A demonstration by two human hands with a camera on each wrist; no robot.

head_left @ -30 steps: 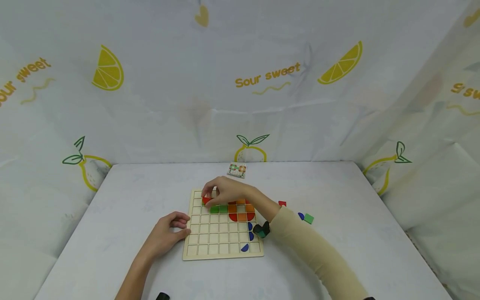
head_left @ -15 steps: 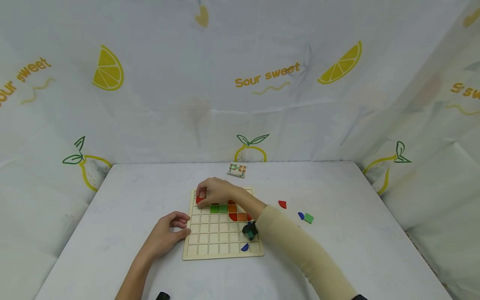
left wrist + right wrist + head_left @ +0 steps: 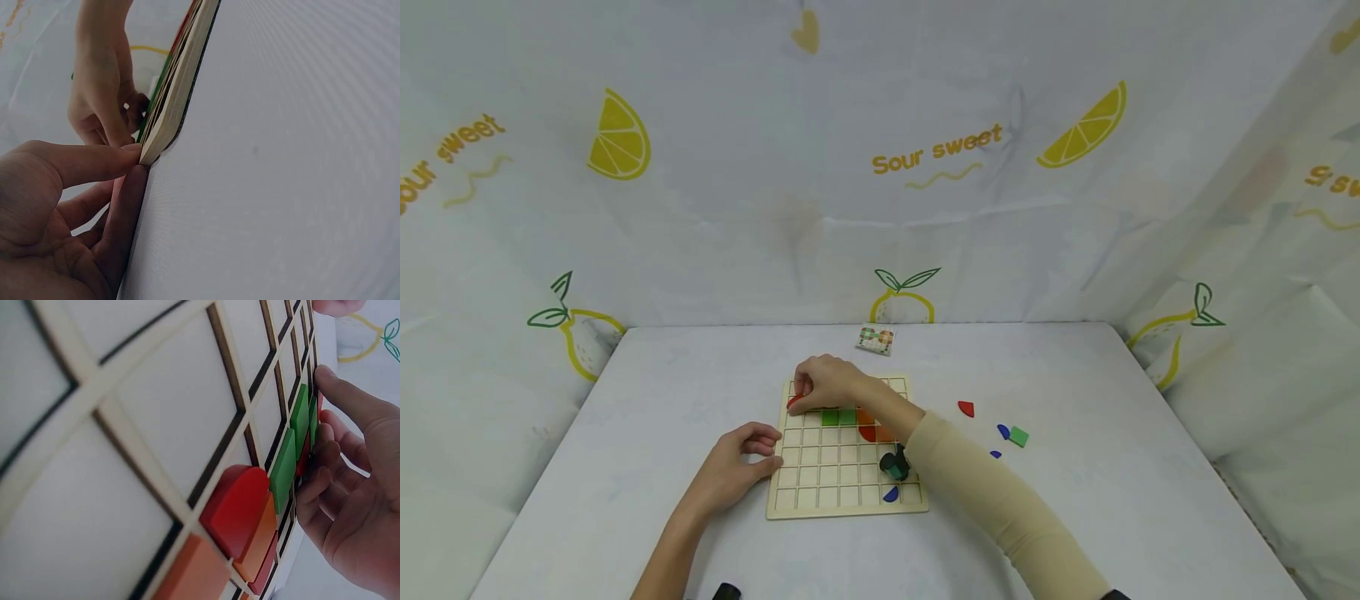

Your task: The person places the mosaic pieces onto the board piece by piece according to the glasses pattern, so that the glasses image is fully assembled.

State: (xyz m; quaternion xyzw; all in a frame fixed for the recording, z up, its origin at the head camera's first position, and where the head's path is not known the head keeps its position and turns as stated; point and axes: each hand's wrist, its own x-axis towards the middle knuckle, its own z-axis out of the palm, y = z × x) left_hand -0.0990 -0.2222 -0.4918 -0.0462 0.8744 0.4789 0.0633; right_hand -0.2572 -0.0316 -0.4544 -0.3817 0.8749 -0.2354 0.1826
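In the head view my right hand (image 3: pixel 829 383) pinches a red wooden puzzle piece (image 3: pixel 793 402) over the upper left cells of a square wooden grid board (image 3: pixel 827 475). Its exact shape is mostly hidden by the fingers. Green squares (image 3: pixel 838 417) and orange and red pieces (image 3: pixel 867 432) sit in cells beside the right forearm, which covers part of the board. My left hand (image 3: pixel 733 467) touches the board's left edge with thumb and fingertips. The left wrist view shows that thumb (image 3: pixel 100 164) against the board's corner. Green tiles (image 3: pixel 284 469) lie close to my right fingers in the right wrist view.
A small pattern card (image 3: pixel 876 339) lies behind the board. To its right are a loose red quarter-round piece (image 3: pixel 966 408), a blue half-round (image 3: pixel 1003 432), a green square (image 3: pixel 1018 437) and another blue piece (image 3: pixel 996 454). One blue piece (image 3: pixel 891 494) rests at the lower right of the board.
My right hand has moved left across the board with the red piece, to the left column near the top. My left hand stays at the board's edge.
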